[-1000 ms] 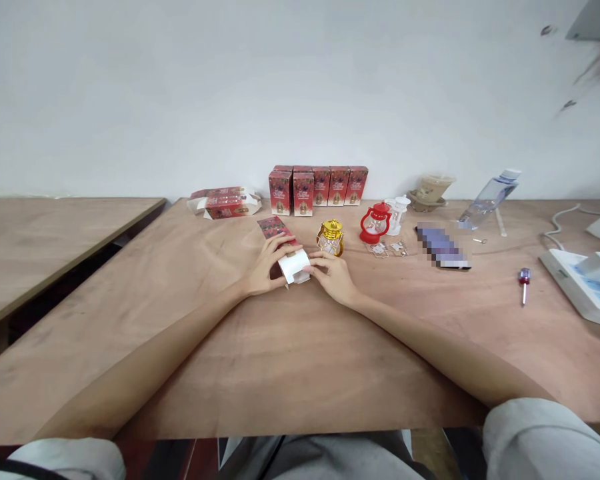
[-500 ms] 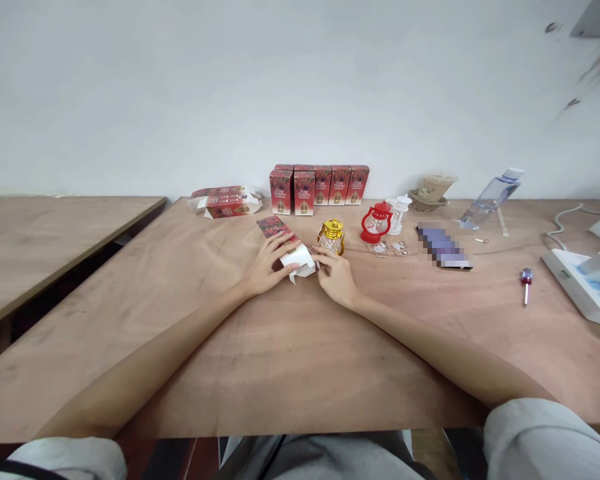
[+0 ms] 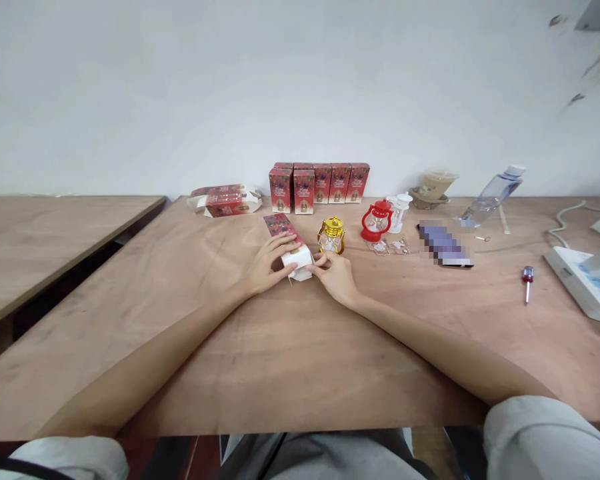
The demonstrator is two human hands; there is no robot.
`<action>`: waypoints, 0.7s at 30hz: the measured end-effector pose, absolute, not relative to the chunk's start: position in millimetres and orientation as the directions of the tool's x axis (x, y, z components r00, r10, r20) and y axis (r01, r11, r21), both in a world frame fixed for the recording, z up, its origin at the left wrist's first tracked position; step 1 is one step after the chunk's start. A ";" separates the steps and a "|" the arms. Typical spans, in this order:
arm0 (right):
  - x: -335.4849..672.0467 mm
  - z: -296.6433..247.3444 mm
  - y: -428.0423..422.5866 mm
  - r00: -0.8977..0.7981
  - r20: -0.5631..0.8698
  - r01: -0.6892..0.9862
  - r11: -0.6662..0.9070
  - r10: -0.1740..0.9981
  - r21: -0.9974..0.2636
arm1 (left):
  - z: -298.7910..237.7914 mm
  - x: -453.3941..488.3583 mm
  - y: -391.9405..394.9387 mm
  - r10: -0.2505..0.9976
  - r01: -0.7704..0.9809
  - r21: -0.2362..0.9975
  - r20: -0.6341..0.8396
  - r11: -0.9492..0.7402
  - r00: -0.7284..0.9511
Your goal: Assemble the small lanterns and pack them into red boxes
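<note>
A flattened red carton (image 3: 281, 227) with a white end flap lies on the wooden table (image 3: 290, 347), pointing away from me. My left hand (image 3: 269, 264) presses down on its near part, fingers curled over the cardboard. My right hand (image 3: 336, 275) pinches the white flap at the carton's near end. A small gold lantern (image 3: 332, 235) stands just beyond my right fingers, not touched.
Several upright red cartons (image 3: 318, 184) line the wall, with flat cartons (image 3: 225, 199) to their left. A red lantern (image 3: 376, 222), a white lantern (image 3: 401, 209), a phone (image 3: 445, 244), a bottle (image 3: 491, 195), a small screwdriver (image 3: 528, 280) and a white device (image 3: 585, 283) lie to the right. A second table (image 3: 50, 240) stands at left.
The carton has turned and shifted slightly away from me under both hands. The white flap has been folded in closer to the carton's end.
</note>
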State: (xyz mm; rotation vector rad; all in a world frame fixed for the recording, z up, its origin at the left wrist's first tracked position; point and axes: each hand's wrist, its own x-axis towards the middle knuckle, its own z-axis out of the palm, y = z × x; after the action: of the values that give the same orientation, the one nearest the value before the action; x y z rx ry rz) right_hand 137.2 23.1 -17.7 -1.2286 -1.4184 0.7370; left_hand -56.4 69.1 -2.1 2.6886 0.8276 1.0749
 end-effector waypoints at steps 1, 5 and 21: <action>137.1 -16.9 22.0 0.114 0.321 0.282 0.279 0.940 -0.918 | -2.1 -56.1 69.0 0.537 0.442 0.316 0.604 -0.840 0.589; 137.2 -15.0 18.9 0.095 0.357 0.192 0.335 0.929 -0.922 | -2.9 -54.7 68.6 0.544 0.441 0.334 0.643 -0.833 0.539; 141.0 -21.3 17.7 -0.392 0.586 0.508 0.697 0.710 -0.505 | -4.1 -57.1 68.4 0.546 0.495 0.264 0.584 -0.827 0.601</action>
State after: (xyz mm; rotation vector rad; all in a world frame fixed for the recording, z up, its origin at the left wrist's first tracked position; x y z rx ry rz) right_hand 141.0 17.7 -21.3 -0.9291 -2.0776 0.3098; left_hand -57.1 68.4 -4.1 2.7432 0.8939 1.0393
